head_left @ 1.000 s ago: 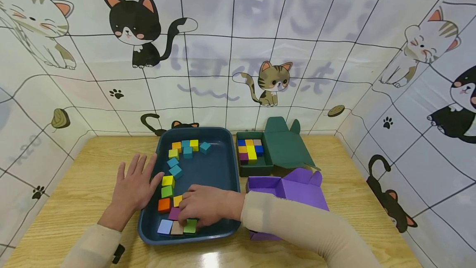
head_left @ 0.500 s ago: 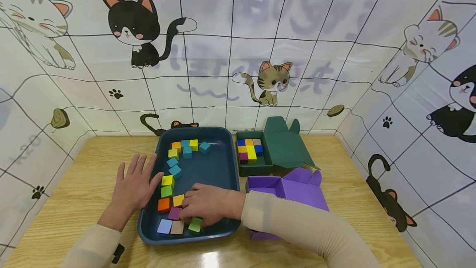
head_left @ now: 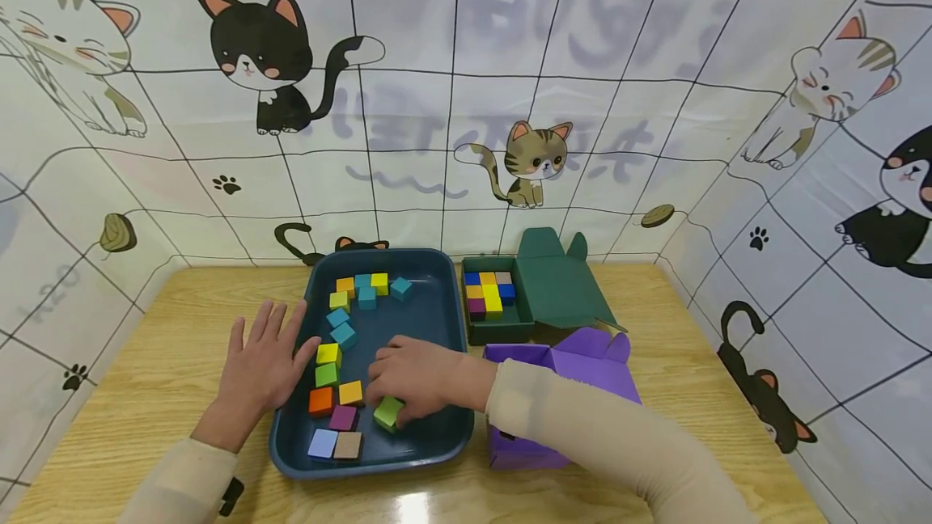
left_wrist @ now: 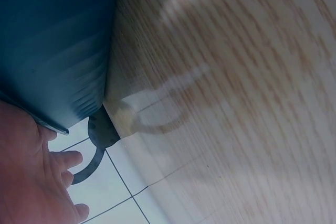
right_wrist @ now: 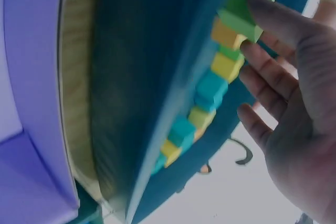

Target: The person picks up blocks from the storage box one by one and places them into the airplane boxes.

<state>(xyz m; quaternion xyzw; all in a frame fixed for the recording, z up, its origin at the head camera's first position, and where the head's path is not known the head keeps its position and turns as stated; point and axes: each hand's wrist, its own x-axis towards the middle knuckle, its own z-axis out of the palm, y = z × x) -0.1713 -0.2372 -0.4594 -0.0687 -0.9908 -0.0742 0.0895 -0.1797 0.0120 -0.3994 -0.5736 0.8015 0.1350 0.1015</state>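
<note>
In the head view my right hand (head_left: 415, 374) is over the near right part of a dark blue tray (head_left: 418, 322), pinching a green cube (head_left: 388, 413). The right wrist view shows this green cube (right_wrist: 240, 11) between the thumb and fingertips, above the tray's rim. My left hand (head_left: 264, 358) rests with fingers spread at the tray's left rim, its thumb near a yellow cube (head_left: 328, 354). Beside the right hand lie a yellow-orange cube (head_left: 350, 393) and a purple cube (head_left: 344, 417). A light blue cube (head_left: 323, 443) and a tan cube (head_left: 348, 445) sit at the near edge.
Several teal cubes (head_left: 344, 335) and yellow or orange ones lie along the tray's left and far sides. An open green box (head_left: 502, 333) holds several coloured cubes. An open purple box (head_left: 527, 455) stands nearer, partly behind the right forearm. A printed cat curtain (head_left: 408, 103) borders the wooden table (head_left: 699, 395).
My right hand has picked the green cube from beside the tan one and moved it up and slightly right, away from the near edge. The left hand has stayed in place.
</note>
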